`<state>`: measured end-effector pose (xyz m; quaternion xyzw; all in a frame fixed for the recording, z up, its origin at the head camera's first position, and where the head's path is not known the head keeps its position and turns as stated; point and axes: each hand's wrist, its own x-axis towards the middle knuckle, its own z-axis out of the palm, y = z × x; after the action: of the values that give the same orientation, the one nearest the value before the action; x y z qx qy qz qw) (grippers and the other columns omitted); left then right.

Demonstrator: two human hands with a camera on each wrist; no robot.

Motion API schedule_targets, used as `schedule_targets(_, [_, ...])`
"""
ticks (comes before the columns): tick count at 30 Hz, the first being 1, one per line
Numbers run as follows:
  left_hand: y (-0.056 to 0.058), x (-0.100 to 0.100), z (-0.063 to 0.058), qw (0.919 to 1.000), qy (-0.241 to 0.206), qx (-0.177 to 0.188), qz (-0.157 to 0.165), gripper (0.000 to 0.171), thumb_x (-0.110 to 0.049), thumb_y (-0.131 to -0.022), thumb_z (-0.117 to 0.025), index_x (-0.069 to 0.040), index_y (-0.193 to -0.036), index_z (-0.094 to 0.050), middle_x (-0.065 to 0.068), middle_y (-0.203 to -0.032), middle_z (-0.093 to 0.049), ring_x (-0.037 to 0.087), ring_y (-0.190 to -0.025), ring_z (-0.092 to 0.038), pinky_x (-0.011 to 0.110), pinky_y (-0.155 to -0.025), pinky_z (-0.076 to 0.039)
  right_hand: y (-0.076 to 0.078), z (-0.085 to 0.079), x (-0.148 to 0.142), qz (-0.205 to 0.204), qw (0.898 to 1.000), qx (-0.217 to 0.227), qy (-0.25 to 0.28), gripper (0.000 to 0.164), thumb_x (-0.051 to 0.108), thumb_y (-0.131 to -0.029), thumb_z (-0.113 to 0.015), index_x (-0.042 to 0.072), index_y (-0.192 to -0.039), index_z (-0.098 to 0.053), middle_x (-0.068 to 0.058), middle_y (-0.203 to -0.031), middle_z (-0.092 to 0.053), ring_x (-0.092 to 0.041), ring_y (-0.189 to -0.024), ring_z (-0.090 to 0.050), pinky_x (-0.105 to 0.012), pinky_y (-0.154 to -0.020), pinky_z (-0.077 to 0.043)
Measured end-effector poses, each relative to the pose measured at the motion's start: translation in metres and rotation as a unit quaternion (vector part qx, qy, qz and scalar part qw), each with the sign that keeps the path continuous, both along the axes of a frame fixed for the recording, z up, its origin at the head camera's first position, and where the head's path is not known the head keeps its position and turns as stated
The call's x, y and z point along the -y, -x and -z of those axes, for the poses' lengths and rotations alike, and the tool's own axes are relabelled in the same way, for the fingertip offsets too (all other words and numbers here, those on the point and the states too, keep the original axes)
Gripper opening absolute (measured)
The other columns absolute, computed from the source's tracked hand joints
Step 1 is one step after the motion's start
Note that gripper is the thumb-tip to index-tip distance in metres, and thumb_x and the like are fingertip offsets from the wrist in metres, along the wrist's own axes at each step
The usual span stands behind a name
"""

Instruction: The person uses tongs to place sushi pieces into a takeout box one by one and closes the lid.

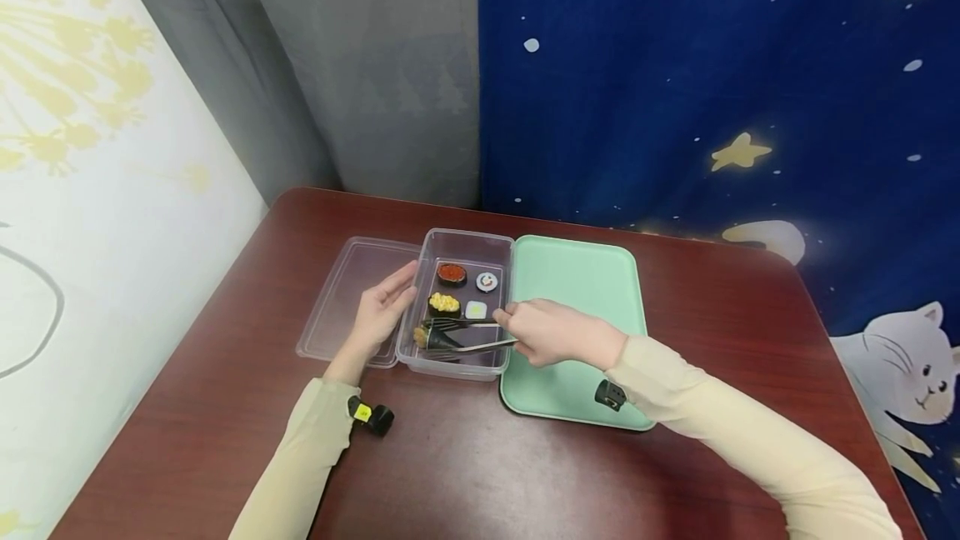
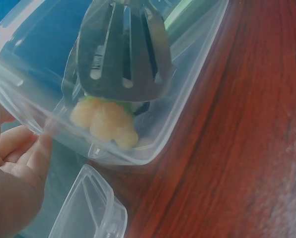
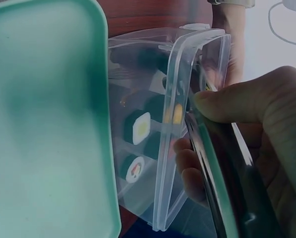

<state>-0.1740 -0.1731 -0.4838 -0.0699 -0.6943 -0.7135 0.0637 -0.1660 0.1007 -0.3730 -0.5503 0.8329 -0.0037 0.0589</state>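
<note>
My right hand [image 1: 543, 330] grips metal tongs [image 3: 237, 183] that reach into a clear plastic box [image 1: 468, 233]. Between the slotted heads [image 2: 123, 59] of the tongs lies a dark-wrapped, cone-shaped hand roll [image 2: 106, 121] with lumpy tan filling and some green, near the box's front left corner. My left hand [image 1: 381, 311] rests its fingers against the outside of the box's left wall. Behind the hand roll sit a corn-topped sushi [image 1: 445, 303], a red-roe sushi [image 1: 452, 274], a round roll [image 1: 487, 282] and a square-looking roll with a pale green centre [image 1: 476, 310].
A clear lid [image 1: 337, 298] lies flat left of the box, partly beneath my left hand. Close against the box's right side is a light green tray [image 1: 581, 273], under my right forearm. The brown table [image 1: 480, 457] ends at curtains behind and a white wall at left.
</note>
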Motion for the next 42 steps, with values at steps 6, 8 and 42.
schedule_targets(6, [0.000,0.000,0.000,1.0000,0.004,0.001,0.000,0.040,0.009,-0.090,-0.053,0.014,-0.129,-0.046,0.023,-0.138,-0.044,0.035,-0.125,-0.043,0.018,-0.098,-0.042,0.001,-0.003,0.004,0.012,1.000,0.005,-0.024,0.037,0.006,-0.077,-0.068,-0.006,-0.110,-0.057,-0.009,-0.083,-0.060,-0.020,-0.069,-0.060,-0.031,-0.062,-0.056])
schedule_targets(8, [0.000,0.000,-0.001,1.0000,0.001,0.000,0.002,0.040,0.009,-0.090,-0.054,0.014,-0.129,-0.046,0.023,-0.138,-0.043,0.035,-0.125,-0.043,0.018,-0.098,-0.042,0.002,-0.004,0.004,0.015,0.999,0.008,-0.027,0.038,0.006,-0.077,-0.068,-0.006,-0.112,-0.057,-0.010,-0.085,-0.060,-0.020,-0.070,-0.061,-0.031,-0.063,-0.056])
schedule_targets(42, [-0.001,0.001,0.000,1.0000,-0.005,0.008,0.004,0.041,0.006,-0.091,-0.054,0.012,-0.130,-0.045,0.021,-0.140,-0.042,0.033,-0.127,-0.042,0.018,-0.099,-0.041,-0.014,0.004,-0.119,0.196,0.953,0.027,0.230,0.052,0.008,-0.081,-0.071,-0.008,-0.126,-0.049,-0.003,-0.082,-0.054,-0.002,-0.057,-0.042,-0.020,-0.050,-0.042])
